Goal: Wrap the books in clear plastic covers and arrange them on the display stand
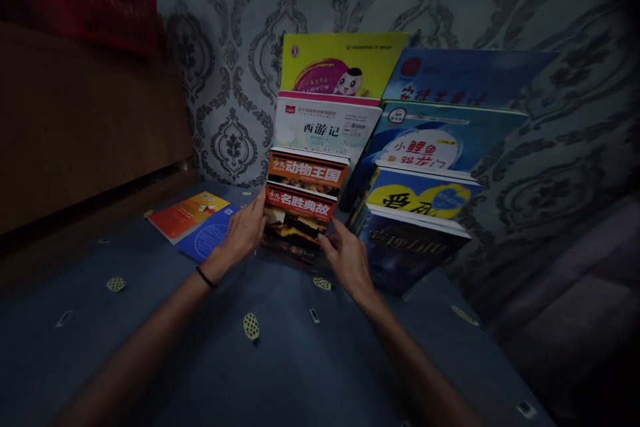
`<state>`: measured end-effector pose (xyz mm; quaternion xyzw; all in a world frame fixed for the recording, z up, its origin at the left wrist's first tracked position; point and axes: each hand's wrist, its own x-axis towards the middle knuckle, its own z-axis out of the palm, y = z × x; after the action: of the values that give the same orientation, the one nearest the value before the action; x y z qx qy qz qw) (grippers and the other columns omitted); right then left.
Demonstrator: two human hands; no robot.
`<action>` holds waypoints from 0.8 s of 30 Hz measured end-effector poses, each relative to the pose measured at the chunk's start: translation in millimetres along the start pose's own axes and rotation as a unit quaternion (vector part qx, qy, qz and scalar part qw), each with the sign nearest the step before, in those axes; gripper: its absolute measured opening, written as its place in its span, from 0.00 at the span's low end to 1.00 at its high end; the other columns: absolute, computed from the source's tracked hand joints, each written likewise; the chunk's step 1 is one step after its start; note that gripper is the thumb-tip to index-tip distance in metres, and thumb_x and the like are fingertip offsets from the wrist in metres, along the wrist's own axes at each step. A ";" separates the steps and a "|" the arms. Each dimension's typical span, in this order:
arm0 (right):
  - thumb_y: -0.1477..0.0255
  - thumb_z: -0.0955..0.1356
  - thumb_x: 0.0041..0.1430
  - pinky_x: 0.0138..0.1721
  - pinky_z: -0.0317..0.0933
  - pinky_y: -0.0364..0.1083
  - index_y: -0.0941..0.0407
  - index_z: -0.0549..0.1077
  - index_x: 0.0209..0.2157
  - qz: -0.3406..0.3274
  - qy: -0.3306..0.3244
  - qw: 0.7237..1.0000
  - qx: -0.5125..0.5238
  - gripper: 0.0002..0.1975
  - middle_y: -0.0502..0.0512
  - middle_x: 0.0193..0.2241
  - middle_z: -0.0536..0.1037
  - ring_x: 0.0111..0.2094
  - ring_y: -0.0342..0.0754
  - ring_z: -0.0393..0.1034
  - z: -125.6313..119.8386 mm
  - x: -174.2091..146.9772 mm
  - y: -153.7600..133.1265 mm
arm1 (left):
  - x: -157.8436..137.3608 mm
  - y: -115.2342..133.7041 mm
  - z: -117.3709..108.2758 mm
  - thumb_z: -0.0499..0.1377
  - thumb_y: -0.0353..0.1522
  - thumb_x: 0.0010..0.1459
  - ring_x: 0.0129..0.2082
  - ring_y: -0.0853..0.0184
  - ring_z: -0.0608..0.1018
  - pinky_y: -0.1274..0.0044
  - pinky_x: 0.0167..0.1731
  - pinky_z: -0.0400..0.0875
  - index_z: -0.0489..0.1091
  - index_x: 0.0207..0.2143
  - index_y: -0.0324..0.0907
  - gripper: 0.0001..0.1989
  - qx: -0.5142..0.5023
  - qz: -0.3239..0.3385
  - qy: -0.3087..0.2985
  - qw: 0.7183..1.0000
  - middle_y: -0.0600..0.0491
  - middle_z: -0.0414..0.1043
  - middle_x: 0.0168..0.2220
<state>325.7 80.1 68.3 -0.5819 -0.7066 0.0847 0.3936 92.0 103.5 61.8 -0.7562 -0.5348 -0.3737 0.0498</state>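
Note:
At the front of the left row stands a book with a red title band and a dark cover picture [295,220]. My left hand [245,230] holds its left edge, and a black band circles that wrist. On the opposite edge is my right hand [349,257], its thumb against the cover and its other fingers partly hidden. Close behind rises an orange-titled book [309,171]. Farther back are a white book with a pink top edge [325,121] and a taller yellow-green book [345,60], each showing above the one before it.
A second row leans to the right: a dark blue book [413,247], a blue and yellow book [420,193], a teal book [445,137] and a tall blue book [470,73]. Orange [187,215] and blue [207,237] booklets lie left. A red basket [110,0] sits on a wooden ledge [90,127].

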 end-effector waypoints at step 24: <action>0.69 0.64 0.60 0.32 0.61 0.47 0.57 0.68 0.59 -0.022 0.006 1.000 -0.004 0.25 0.54 0.30 0.81 0.30 0.53 0.75 7.7 -0.7 3.9 | 0.4 -0.9 -4.7 0.52 0.25 0.62 0.45 0.60 0.79 0.71 0.45 0.73 0.46 0.71 0.44 0.36 -0.008 -0.006 -0.002 1.000 0.47 0.76 0.46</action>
<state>323.6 83.2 60.4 -0.5684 -0.7172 0.0700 0.3971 89.0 102.0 65.2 -0.7539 -0.5365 -0.3770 0.0407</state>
